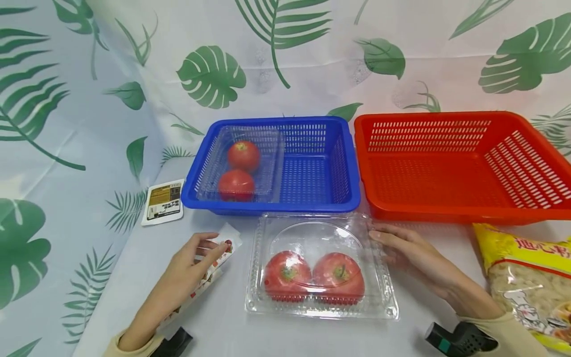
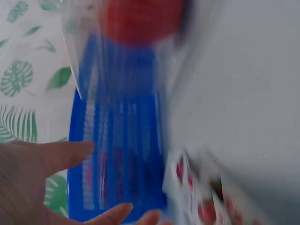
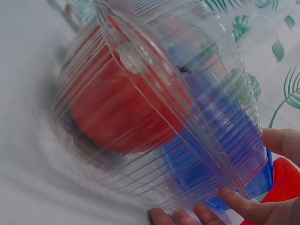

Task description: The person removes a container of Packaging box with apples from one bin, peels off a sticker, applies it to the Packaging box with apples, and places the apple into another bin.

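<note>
Two tomatoes sit inside the clear box at lower centre; the right hand pinches its right edge, seemingly to steady it, while the left hand, fingers loosely spread, hovers over a printed strip.

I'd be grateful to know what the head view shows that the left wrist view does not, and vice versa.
Only the head view shows the right hand, red basket and yellow bag. Only the left wrist view shows slots in the near wall of the blue basket. Both show the left hand, red-printed packet, blue basket, front clear container with a tomato inside, and leaf-patterned backdrop.
</note>
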The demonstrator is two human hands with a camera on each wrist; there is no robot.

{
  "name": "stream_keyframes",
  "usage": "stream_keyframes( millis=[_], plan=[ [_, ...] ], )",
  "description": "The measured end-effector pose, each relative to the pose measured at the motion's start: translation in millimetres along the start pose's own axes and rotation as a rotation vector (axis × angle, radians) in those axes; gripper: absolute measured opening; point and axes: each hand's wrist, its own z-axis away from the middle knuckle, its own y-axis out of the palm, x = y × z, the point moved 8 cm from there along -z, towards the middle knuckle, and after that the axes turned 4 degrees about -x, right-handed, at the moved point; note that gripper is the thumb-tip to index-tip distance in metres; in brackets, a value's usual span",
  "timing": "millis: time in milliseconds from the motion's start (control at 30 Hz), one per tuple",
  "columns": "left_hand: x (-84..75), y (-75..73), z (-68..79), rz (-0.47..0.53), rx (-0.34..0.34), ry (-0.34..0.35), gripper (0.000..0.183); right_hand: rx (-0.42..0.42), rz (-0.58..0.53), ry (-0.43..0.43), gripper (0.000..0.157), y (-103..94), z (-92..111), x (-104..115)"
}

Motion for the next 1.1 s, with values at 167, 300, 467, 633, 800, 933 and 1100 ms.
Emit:
stream_keyframes(
  millis=[167,300,467,633,800,933,1100],
  plan=[
    [21.2,-25.5,1.2,-0.295,-0.09,-0.07,0.076,-0.001,-0.002,-0.003,0.061,-0.3,-1.8,1.2],
    [32.2,-23.8,0.3,-0.379,-0.032,-0.088,0.092,-0.002,-0.013,0.004,0.06,-1.0,-1.8,0.0],
    [36.9,-19.1,-1.5,-0.43,0.002,-0.128,0.106,0.001,-0.017,-0.006,0.059,-1.2,-1.3,-0.5],
    [35.3,-16.8,-1.9,-0.427,0.049,-0.124,0.083,0.003,-0.013,-0.013,0.058,-1.1,-1.8,0.4],
    [37.5,-14.8,-2.0,-0.404,0.077,-0.171,0.06,0.003,-0.013,-0.018,0.055,-2.3,-2.9,0.9],
    [38.4,-14.1,-2.2,-0.418,0.082,-0.19,0.053,0.002,-0.019,-0.014,0.056,-2.6,-3.2,-0.3],
    [37.8,-14.5,-2.4,-0.433,0.076,-0.175,0.053,0.0,-0.023,-0.013,0.057,-2.7,-3.0,-1.3]
  ],
)
